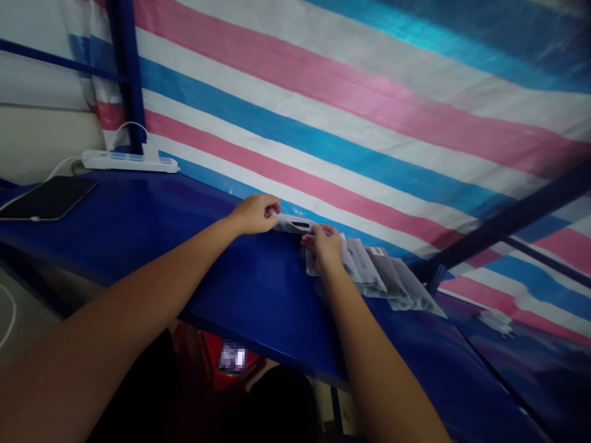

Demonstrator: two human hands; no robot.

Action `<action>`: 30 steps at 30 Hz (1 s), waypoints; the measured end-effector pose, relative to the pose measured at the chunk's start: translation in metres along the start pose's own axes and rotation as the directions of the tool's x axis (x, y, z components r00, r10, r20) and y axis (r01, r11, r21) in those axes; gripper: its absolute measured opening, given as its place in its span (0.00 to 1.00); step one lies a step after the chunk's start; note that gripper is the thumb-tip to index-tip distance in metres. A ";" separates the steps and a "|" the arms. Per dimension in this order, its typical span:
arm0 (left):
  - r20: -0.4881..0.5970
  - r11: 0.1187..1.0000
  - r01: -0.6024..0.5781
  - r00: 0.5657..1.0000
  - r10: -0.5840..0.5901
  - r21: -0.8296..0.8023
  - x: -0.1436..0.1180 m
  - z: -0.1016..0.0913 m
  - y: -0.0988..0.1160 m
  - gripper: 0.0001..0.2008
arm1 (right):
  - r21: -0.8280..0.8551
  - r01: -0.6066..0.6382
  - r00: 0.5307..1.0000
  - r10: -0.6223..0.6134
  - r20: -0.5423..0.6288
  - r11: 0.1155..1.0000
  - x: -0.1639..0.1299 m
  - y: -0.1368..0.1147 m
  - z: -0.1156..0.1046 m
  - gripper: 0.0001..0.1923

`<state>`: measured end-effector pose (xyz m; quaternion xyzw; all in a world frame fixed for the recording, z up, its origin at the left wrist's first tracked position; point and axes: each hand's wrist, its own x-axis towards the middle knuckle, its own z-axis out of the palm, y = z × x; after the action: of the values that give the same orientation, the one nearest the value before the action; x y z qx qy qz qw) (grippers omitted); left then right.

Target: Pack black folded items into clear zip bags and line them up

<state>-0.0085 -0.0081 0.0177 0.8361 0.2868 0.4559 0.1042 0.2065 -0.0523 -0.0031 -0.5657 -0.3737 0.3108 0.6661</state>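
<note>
1. Right now I see both hands at the far edge of the glossy blue tabletop (138, 234), close against the pink, white and blue striped woven tarp wall (369, 123).
2. My left hand (256, 213) is closed in a pinch on the left end of a small translucent plastic pouch with a dark strip inside (295, 225); my right hand (324, 245) holds its right end, fingers curled over it.
3. That pouch lies between the two hands, its long axis running left to right along the wall; each hand touches it, neither nearer than the other.
4. Just right of my right hand, a fanned row of flat grey plastic packets (392, 280) rests on the tabletop, touching my wrist side.
5. One packet carries a small reddish label; I cannot read any writing.
6. Far left lie a white power strip (129, 161) and a dark tablet (48, 198), well apart from the hands.
</note>
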 end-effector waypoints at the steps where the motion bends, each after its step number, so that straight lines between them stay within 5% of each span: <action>1: -0.001 1.000 -0.004 1.000 0.004 -0.001 0.000 0.000 0.000 0.09 | 0.003 0.000 1.000 0.000 0.002 1.000 -0.001 0.000 0.000 0.08; 19: 0.039 1.000 0.005 0.999 -0.005 -0.008 0.000 0.003 0.001 0.09 | -0.004 -0.060 0.987 0.060 0.150 0.998 -0.004 0.000 0.004 0.10; 30: 0.088 0.996 0.086 0.992 -0.088 0.022 -0.002 0.005 0.003 0.07 | -0.101 0.012 0.968 0.014 0.252 0.995 -0.007 0.006 0.008 0.10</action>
<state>-0.0039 -0.0112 0.0150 0.8432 0.3223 0.4106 0.1288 0.1957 -0.0530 -0.0093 -0.5550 -0.4704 0.3613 0.5832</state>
